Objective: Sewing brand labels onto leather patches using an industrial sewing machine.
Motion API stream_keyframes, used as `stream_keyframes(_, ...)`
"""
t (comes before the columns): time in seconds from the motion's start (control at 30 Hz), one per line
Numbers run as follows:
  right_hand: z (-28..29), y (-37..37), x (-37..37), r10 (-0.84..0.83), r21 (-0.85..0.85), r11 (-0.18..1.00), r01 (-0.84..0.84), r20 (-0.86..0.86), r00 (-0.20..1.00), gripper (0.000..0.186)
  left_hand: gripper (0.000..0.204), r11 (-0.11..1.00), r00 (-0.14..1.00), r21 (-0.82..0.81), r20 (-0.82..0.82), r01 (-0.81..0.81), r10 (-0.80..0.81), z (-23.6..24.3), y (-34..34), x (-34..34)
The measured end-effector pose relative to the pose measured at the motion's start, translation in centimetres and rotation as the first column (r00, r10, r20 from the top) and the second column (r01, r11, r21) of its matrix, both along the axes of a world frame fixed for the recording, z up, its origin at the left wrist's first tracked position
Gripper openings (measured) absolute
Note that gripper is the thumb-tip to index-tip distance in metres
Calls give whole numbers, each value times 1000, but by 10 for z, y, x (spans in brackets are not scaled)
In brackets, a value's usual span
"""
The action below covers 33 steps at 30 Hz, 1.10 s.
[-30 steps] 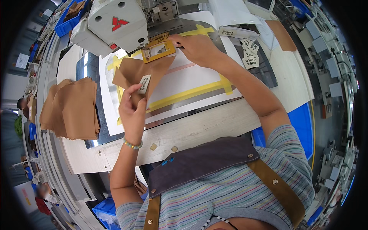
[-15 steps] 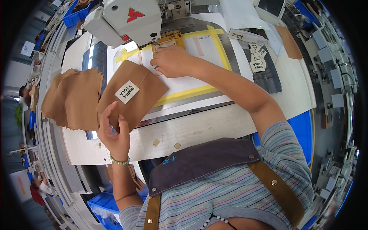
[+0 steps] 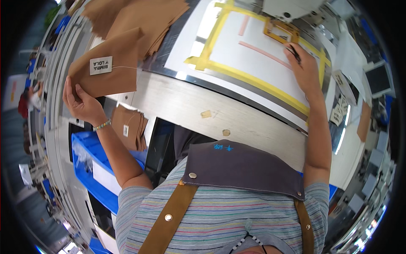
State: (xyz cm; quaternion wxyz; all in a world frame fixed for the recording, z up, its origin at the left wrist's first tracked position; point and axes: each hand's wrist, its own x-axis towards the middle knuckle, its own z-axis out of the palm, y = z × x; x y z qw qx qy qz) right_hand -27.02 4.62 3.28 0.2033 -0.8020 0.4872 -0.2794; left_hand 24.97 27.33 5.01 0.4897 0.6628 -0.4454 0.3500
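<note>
Near the table (image 3: 177, 101), a white-labelled brown panel (image 3: 120, 78) bends.

Dressed in a short-sleeved grey shirt (image 3: 237, 207), banded with fine stripes of red, yellow, blue and other colours, and edged with a plain grey neckband (image 3: 275, 245). Covered at the chest by a dark purplish-grey apron bib (image 3: 247, 171), finished with pale stitching, marked in blue handwriting (image 3: 223, 147) and fitted at two corners with round metal snaps (image 3: 193, 175). Crossed by olive-brown straps (image 3: 167, 230), each bearing a metal stud (image 3: 168, 217). Adorned with a necklace (image 3: 242, 241) of white beads on dark cord and, at left, a bracelet (image 3: 102, 125) of small multicoloured beads.
</note>
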Motion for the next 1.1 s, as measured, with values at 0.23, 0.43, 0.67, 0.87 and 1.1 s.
stream_keyframes(0.23,1,1,5,-7,92,996,7,2,1000,32,47,850,802,95,-292,-518,522,-191,150,74)
stream_keyframes(0.43,1,6,6,-2,116,993,8,-49,999,31,45,533,271,553,-487,-640,830,-334,236,30)
stream_keyframes(0.67,-4,3,6,23,81,996,-23,-7,1000,31,55,523,508,513,-184,-680,841,-249,144,28)
stream_keyframes(0.87,-2,4,5,14,80,997,-18,51,999,35,26,979,971,98,-183,176,-156,-83,-34,-7)
stream_keyframes(1.1,1,-7,-14,-133,45,991,126,433,892,34,22,740,934,669,217,71,-286,-46,-147,-78)
